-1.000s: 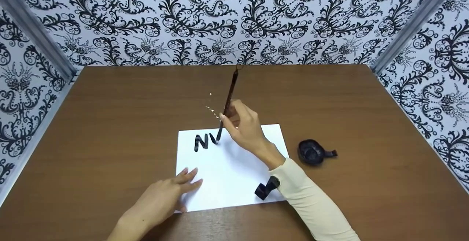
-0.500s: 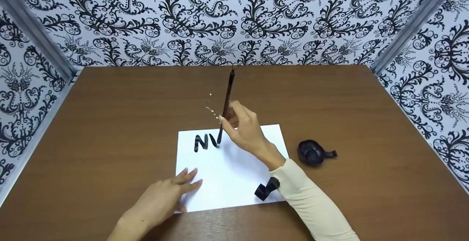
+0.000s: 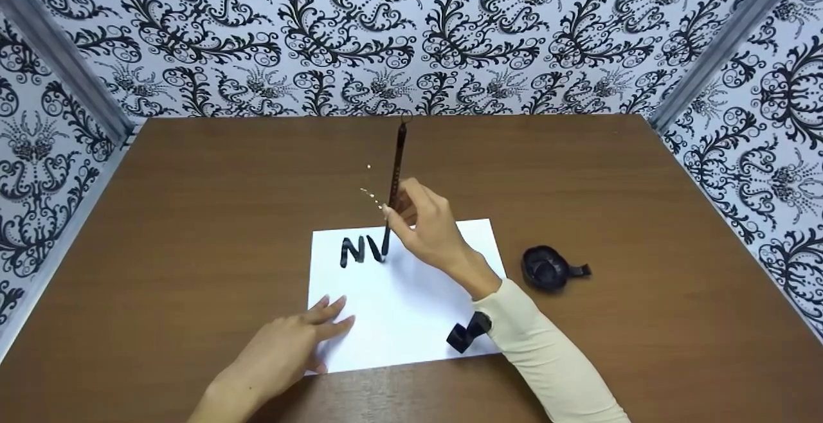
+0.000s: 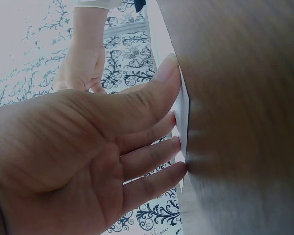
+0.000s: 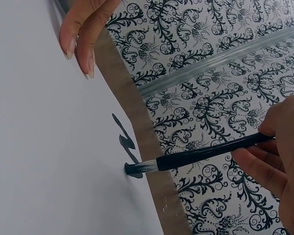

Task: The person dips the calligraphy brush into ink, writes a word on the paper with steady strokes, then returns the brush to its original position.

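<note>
My right hand (image 3: 429, 227) pinches a dark-handled paintbrush (image 3: 396, 169) between thumb and fingers, its handle nearly upright. In the right wrist view the brush's bristles (image 5: 142, 167), white near the ferrule and black at the tip, meet the white sheet of paper (image 5: 54, 147). Black painted strokes (image 3: 353, 251) near the sheet's top edge form an N, with a slanting stroke beside it where the brush stands. Spread fingers of my left hand (image 3: 283, 349) rest on the lower left of the paper, thumb near its bottom edge; in the left wrist view the fingertips (image 4: 179, 169) touch the sheet.
A small black dish with a short handle (image 3: 546, 269) sits on the brown wooden table (image 3: 643, 217), right of the paper. Small pale flecks (image 3: 371, 196) mark the table above the sheet. Patterned walls (image 3: 411, 37) enclose the back and sides. A black wrist device (image 3: 468, 332) hangs from my right sleeve.
The brush tip has moved slightly down the paper, lengthening the second downstroke, and the handle's top has swung left to stand more upright. My left hand has stayed in place.
</note>
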Demonstrator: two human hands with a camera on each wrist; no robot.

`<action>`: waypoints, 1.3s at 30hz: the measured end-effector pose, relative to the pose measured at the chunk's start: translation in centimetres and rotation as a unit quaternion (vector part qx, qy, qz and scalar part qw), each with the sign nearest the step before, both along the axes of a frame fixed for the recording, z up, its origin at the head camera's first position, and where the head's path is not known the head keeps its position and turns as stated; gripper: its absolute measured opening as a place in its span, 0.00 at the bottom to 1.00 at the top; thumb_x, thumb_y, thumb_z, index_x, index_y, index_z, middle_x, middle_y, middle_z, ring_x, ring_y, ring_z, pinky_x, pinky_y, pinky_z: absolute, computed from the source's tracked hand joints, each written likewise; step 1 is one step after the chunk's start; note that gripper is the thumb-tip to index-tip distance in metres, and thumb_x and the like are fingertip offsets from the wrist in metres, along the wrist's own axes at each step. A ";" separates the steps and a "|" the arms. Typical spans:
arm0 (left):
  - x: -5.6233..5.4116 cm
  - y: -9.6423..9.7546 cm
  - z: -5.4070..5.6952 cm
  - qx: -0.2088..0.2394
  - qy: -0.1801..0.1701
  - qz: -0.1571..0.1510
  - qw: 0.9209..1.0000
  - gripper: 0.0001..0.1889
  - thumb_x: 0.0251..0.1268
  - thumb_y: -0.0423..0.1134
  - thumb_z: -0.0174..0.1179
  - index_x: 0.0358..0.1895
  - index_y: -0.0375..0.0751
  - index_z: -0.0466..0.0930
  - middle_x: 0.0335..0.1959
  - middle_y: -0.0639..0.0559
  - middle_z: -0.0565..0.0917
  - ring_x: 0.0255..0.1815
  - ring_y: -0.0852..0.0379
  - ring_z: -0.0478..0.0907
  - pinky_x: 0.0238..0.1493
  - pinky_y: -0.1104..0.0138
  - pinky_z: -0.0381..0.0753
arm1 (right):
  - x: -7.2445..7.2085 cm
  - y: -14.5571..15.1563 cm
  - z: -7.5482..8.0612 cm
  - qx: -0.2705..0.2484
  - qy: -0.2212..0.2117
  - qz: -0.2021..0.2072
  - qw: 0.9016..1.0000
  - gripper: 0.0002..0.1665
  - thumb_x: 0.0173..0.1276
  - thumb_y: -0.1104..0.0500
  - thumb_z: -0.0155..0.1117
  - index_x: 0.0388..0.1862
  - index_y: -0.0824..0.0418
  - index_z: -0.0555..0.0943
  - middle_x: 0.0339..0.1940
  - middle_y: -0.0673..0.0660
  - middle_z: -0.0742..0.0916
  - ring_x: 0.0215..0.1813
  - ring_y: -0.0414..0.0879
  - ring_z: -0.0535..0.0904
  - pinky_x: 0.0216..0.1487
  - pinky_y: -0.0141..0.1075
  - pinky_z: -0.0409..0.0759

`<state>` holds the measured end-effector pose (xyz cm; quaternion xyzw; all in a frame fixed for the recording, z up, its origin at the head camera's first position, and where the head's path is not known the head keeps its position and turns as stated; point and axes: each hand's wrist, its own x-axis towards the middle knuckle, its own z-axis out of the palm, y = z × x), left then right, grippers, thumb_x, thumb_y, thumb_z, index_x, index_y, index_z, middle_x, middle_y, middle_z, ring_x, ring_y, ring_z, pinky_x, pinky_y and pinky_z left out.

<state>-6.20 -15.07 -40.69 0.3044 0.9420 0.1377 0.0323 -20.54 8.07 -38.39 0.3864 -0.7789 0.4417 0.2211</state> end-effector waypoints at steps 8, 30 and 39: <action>0.0 0.0 0.0 -0.002 -0.004 0.005 1.000 0.36 0.41 0.44 0.72 0.62 0.46 0.76 0.68 0.47 0.70 0.65 0.44 0.68 0.42 0.47 0.80 | -0.2 0.1 0.1 -0.018 0.011 -0.003 1.000 0.09 0.63 0.70 0.62 0.40 0.66 0.73 0.31 0.55 0.81 0.32 0.41 0.80 0.32 0.27 0.81; 0.0 0.0 0.0 0.002 -0.001 0.001 1.000 0.37 0.41 0.43 0.72 0.63 0.47 0.75 0.68 0.47 0.69 0.66 0.44 0.67 0.38 0.44 0.80 | -0.8 0.3 -0.2 -0.021 0.025 -0.019 0.999 0.07 0.66 0.68 0.60 0.41 0.68 0.73 0.32 0.58 0.81 0.34 0.45 0.82 0.34 0.30 0.82; 0.1 0.0 0.0 0.010 -0.008 0.003 1.000 0.36 0.42 0.45 0.70 0.63 0.48 0.75 0.68 0.47 0.68 0.66 0.43 0.67 0.39 0.44 0.80 | -0.9 0.5 -0.4 -0.027 0.023 -0.021 0.999 0.08 0.68 0.68 0.59 0.42 0.69 0.73 0.34 0.59 0.81 0.34 0.46 0.82 0.33 0.30 0.82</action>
